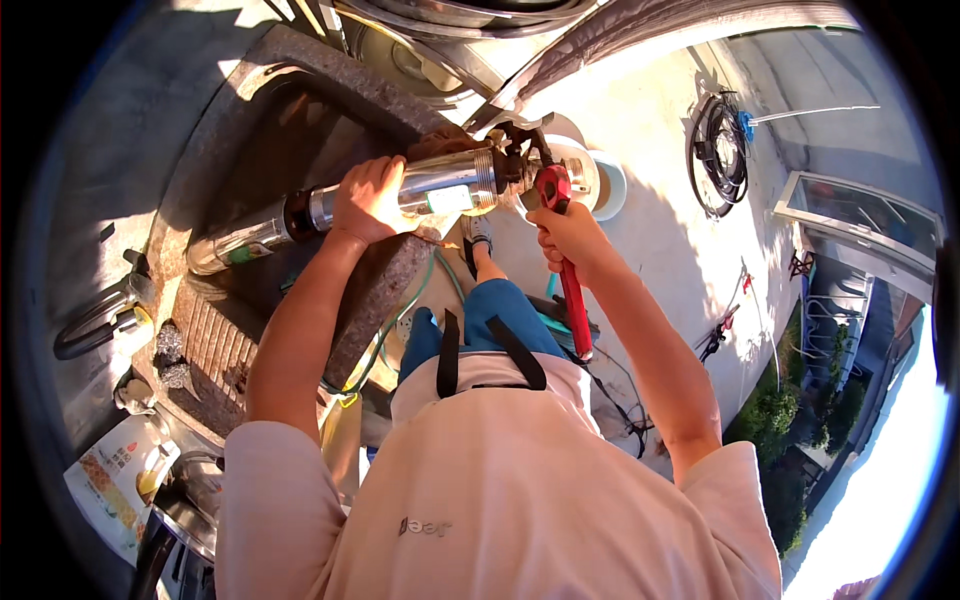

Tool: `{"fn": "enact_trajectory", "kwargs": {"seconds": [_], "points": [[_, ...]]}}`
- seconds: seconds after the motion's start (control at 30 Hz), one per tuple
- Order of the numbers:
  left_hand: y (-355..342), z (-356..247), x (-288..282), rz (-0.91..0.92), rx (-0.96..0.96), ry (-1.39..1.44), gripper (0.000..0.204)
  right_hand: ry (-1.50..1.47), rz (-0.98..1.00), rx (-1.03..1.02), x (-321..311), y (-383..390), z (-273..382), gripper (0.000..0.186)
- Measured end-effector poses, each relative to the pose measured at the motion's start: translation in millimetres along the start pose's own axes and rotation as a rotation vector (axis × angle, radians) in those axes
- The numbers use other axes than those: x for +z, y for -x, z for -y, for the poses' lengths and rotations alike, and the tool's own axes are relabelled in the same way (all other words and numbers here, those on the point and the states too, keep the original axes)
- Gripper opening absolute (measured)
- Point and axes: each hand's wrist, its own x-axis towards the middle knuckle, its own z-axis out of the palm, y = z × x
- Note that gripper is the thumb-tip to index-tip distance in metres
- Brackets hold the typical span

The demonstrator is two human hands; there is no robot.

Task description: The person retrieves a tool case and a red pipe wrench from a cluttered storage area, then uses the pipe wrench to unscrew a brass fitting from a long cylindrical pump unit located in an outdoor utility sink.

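Note:
A long stainless-steel cylinder, which looks like a submersible pump, lies slantwise across a stone sink. My left hand is closed round the cylinder's middle, just right of a dark joint. Its threaded right end sticks out past the sink's edge. Dark metal jaws of a red-handled pipe wrench sit at that end; whether they grip it I cannot tell. My right hand is wrapped round the wrench's handle just below its head, and the handle points down toward me. Under my left hand the cylinder's surface is hidden.
A pale basin stands on the floor beyond the wrench. Green hose runs down the sink's near side. Coiled black hose lies at the right wall. Large metal pans stand at the far side; a white printed bag lies lower left.

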Motion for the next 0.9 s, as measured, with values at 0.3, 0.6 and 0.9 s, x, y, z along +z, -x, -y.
{"fn": "enact_trajectory", "kwargs": {"seconds": [0.3, 0.6, 0.9], "points": [[9.8, 0.4, 4.9, -0.068, -0.009, 0.008, 0.068, 0.059, 0.039, 0.09, 6.1, -4.0, 5.6, 0.017], [16.4, 3.9, 9.3, -0.109, -0.026, -0.005, 0.06, 0.114, 0.078, 0.25, 6.6, -8.9, 29.0, 0.012], [24.7, 9.0, 17.7, -0.129, -0.017, -0.046, 0.066, -0.011, 0.152, 0.281, 7.1, 46.0, 29.2, 0.027]]}}
